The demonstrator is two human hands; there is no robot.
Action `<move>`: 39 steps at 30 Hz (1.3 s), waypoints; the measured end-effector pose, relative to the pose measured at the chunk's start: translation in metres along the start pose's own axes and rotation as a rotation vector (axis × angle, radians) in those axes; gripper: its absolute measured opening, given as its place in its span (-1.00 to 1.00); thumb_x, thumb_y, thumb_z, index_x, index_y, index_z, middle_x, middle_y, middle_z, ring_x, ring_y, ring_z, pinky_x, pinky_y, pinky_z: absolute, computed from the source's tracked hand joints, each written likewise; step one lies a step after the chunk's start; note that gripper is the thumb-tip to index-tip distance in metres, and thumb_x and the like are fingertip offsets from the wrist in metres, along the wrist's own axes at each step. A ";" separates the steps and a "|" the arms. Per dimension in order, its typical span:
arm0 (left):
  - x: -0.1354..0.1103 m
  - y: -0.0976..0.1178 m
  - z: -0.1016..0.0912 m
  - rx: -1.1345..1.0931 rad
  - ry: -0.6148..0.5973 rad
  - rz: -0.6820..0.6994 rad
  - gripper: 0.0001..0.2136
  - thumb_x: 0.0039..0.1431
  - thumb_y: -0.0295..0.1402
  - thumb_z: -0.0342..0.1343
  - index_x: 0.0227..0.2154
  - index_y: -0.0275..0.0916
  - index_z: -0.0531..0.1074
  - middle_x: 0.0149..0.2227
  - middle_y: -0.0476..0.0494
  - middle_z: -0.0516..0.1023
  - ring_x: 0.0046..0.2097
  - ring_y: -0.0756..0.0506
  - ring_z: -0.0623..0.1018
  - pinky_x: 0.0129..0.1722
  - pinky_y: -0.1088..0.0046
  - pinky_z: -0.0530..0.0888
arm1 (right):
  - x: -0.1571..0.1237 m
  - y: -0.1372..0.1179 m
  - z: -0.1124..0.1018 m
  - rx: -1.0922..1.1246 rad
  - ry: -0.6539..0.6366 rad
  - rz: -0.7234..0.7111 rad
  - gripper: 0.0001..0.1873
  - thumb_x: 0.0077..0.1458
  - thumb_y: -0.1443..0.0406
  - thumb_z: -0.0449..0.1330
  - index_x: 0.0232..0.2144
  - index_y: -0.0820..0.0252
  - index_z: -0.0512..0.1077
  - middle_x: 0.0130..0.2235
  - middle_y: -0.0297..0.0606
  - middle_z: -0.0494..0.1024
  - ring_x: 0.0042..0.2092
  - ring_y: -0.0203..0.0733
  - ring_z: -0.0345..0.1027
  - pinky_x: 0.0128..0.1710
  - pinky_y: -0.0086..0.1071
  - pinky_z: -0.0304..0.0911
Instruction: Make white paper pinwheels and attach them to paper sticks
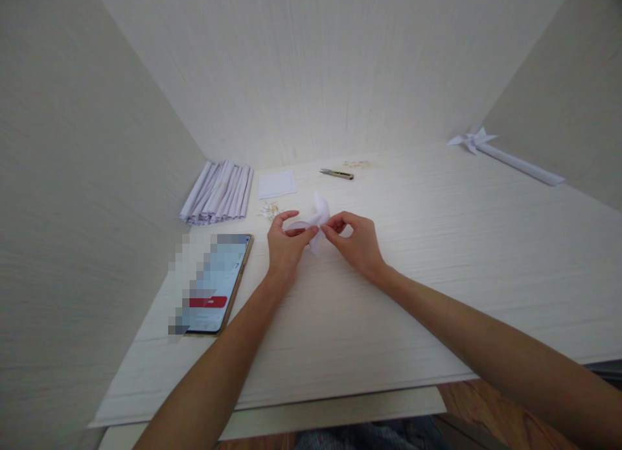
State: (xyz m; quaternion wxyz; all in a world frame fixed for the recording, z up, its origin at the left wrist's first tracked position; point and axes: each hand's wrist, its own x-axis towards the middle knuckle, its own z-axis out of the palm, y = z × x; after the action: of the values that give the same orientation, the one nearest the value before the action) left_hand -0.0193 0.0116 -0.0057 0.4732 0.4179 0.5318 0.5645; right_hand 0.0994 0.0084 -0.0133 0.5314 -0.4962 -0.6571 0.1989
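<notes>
A white paper pinwheel (pixel 321 210) with curved blades is held above the middle of the table between both hands. My left hand (pixel 286 242) grips its left side, thumb pressed near the centre and index finger stretched out above. From the right, my right hand (pixel 357 239) pinches at the pinwheel's centre with thumb and index finger; anything small between those fingertips is hidden. Just beyond my left hand lies a small heap of tiny pin-like pieces (pixel 271 210). Thread snips (pixel 336 174) rest farther back.
Rolled white paper sticks (pixel 218 192) lie bundled at the back left, beside a stack of square paper sheets (pixel 276 185). A phone (pixel 216 284) lies at the left. A pinwheel on a paper stick (pixel 519 163) sits back right. More tiny pieces (pixel 357 165) lie near the rear wall.
</notes>
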 end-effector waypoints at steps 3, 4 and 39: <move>0.000 0.001 0.000 0.011 -0.012 0.007 -0.52 -0.38 -0.42 0.21 -0.26 -0.26 0.25 -0.62 0.05 0.43 -0.56 0.04 0.43 -0.52 0.54 0.36 | 0.000 0.000 0.000 0.001 -0.001 0.003 -0.92 -0.17 0.36 0.14 -0.64 0.23 0.35 -0.59 -0.34 0.43 -0.53 -0.33 0.25 -0.47 -0.44 0.19; 0.000 0.001 -0.001 0.012 -0.018 0.010 -0.51 -0.39 -0.42 0.22 -0.26 -0.26 0.25 -0.62 0.05 0.43 -0.56 0.04 0.43 -0.52 0.54 0.36 | 0.000 0.000 0.000 0.001 -0.001 0.004 -0.92 -0.17 0.36 0.14 -0.64 0.23 0.35 -0.59 -0.34 0.42 -0.53 -0.34 0.25 -0.47 -0.44 0.19; 0.001 0.000 0.001 -0.055 -0.023 -0.001 -0.58 -0.38 -0.47 0.19 -0.34 -0.25 0.23 -0.65 0.08 0.43 -0.59 0.05 0.41 -0.55 0.57 0.31 | 0.003 -0.001 0.001 0.044 -0.056 0.066 -0.95 -0.17 0.38 0.13 -0.60 0.24 0.36 -0.57 -0.34 0.43 -0.51 -0.33 0.25 -0.43 -0.43 0.19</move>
State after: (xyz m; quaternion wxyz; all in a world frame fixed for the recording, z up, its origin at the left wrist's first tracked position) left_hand -0.0189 0.0126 -0.0059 0.4911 0.4109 0.5109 0.5736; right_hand 0.0984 0.0111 -0.0117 0.5167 -0.5002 -0.6504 0.2444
